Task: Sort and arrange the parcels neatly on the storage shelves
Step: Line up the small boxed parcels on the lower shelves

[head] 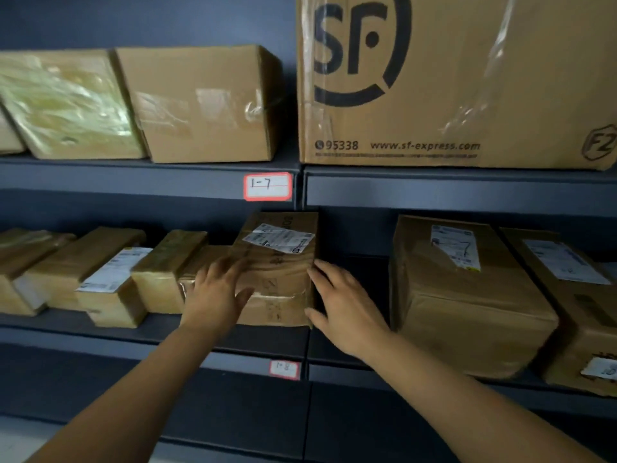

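A taped cardboard parcel (278, 262) with a white shipping label on top lies on the lower shelf (253, 342), at its right end. My left hand (217, 289) rests flat on the parcel's front left face, fingers spread. My right hand (340, 302) presses with straight fingers against the parcel's right front corner. Several smaller taped parcels (110, 275) lie in a row to the left of it, one of them touching its left side.
To the right, two larger boxes (467, 295) sit in the neighbouring bay, with a dark gap between them and the parcel. The upper shelf (150, 178), labelled 1-7, carries two brown boxes (207, 105) and a big SF box (457, 78).
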Available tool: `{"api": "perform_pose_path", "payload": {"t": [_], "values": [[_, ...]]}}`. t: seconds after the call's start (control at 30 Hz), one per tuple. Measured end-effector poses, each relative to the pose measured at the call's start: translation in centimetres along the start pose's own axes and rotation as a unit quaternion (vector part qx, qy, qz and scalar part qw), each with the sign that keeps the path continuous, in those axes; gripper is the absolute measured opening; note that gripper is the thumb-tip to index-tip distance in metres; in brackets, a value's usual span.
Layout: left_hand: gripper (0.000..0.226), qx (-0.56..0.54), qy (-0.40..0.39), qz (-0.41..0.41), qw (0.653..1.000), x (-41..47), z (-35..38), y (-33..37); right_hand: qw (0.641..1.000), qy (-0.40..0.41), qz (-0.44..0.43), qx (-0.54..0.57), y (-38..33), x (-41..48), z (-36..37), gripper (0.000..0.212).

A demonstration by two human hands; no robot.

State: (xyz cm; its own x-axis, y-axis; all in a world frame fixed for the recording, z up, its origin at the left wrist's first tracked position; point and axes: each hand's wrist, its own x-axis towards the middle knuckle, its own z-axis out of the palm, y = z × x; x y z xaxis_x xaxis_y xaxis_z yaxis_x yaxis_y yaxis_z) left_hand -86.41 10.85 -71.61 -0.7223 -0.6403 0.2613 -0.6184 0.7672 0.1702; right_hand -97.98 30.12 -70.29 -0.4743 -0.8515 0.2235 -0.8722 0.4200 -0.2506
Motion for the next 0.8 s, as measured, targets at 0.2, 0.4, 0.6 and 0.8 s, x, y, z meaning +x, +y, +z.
{"api": "perform_pose_path", "payload": {"t": [0.2,0.4,0.6,0.8], "values": [[0.049,-0.136,-0.027,0.007,0.990,-0.2,0.3,-0.1,0.983,-0.066,0.114,0.127,-1.5,4.0,0.9,0.076],[0.032,-0.202,0.006,0.061,0.977,-2.1,-0.1,2.3,0.992,0.008,0.106,-0.068,-0.7,0.9,0.2,0.055],[0.026,-0.243,0.001,0.096,0.965,-3.9,0.1,5.7,0.987,0.005,0.077,-0.141,1.0,-1.9,-1.5,0.039],[0.028,-0.249,-0.007,0.130,0.960,-4.7,0.5,8.2,0.987,-0.036,0.046,-0.151,1.5,-2.8,-2.0,0.050]]}}
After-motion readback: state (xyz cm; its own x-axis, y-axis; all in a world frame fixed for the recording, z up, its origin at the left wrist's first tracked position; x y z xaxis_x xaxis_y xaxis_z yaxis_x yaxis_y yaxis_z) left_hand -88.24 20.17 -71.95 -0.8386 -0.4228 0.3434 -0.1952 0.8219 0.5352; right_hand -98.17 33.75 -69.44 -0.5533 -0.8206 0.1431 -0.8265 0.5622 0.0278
